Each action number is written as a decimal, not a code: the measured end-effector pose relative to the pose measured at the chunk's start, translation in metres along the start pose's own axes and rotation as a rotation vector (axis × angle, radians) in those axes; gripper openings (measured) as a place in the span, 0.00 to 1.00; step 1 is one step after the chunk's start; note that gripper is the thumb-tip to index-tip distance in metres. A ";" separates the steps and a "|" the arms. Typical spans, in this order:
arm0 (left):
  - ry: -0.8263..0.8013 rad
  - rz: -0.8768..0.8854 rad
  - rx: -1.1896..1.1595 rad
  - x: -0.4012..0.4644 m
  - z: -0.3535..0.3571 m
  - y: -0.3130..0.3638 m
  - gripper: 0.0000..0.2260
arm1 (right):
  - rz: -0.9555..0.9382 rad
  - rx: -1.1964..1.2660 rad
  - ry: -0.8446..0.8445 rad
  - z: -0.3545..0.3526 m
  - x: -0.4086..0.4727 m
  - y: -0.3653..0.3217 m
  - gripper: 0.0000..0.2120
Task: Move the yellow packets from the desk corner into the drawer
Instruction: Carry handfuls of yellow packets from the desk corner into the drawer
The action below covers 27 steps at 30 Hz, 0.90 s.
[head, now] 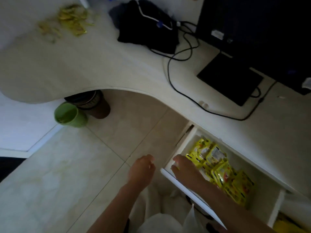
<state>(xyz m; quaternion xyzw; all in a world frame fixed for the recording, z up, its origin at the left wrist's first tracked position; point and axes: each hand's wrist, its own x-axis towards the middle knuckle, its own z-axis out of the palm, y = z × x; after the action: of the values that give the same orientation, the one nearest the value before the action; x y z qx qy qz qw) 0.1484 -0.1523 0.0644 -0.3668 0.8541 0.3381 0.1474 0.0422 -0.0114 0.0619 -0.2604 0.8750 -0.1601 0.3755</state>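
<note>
The right hand (184, 167) lies low over the front left corner of the open drawer (188, 137), fingers spread and fairly straight, gripping nothing that shows; its fingertips sit at the drawer's front edge, just beside the heap of yellow packets (217, 167) already inside. The left hand (142, 167) hangs over the floor (67, 165) just outside the drawer, fingers loosely curled and holding nothing. The two hands are apart. By the look of it, this is the moment of settling a batch in the drawer, and the sound way is to press the heap flat and nudge it toward the back and right, so later batches fit and nothing sticks up to catch under the desk (84, 68) when the drawer shuts. The packets look light and slippery, so a flat palm should serve better than a pinch. Farther off, under the desk's curve, stand a green bin (69, 115) and a brown bin (97, 106), well clear of the work. On the far corner of the desk a blurred scatter of yellow packets (67, 21) remains, so the task is only partly done; gathering those with both hands cupped should save trips. The black bag (148, 24) and cables (185, 56) lie to the right of that pile, apart from it, best left undisturbed.
</note>
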 end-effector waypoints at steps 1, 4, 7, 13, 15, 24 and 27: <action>0.025 -0.024 -0.023 0.000 -0.011 -0.011 0.12 | -0.020 -0.023 -0.019 0.002 0.005 -0.016 0.15; 0.079 -0.034 -0.021 0.001 -0.048 -0.045 0.12 | -0.089 -0.060 -0.046 0.013 0.019 -0.066 0.14; 0.133 -0.056 -0.011 0.007 -0.084 -0.078 0.13 | -0.132 -0.115 -0.052 0.022 0.038 -0.117 0.16; 0.201 -0.044 0.098 0.029 -0.162 -0.139 0.14 | -0.198 -0.214 -0.041 0.037 0.086 -0.213 0.13; 0.224 -0.047 0.135 0.041 -0.187 -0.158 0.14 | -0.222 -0.267 -0.020 0.036 0.100 -0.244 0.15; 0.353 -0.072 0.189 0.119 -0.289 -0.210 0.13 | -0.377 -0.399 0.042 0.008 0.200 -0.354 0.17; 0.403 -0.077 0.186 0.154 -0.324 -0.219 0.12 | -0.442 -0.420 0.060 -0.014 0.235 -0.387 0.16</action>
<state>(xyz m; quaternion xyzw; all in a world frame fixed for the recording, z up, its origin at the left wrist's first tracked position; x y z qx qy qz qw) 0.2005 -0.5655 0.1204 -0.4441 0.8791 0.1719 0.0195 0.0247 -0.4601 0.1200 -0.5116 0.8217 -0.0612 0.2437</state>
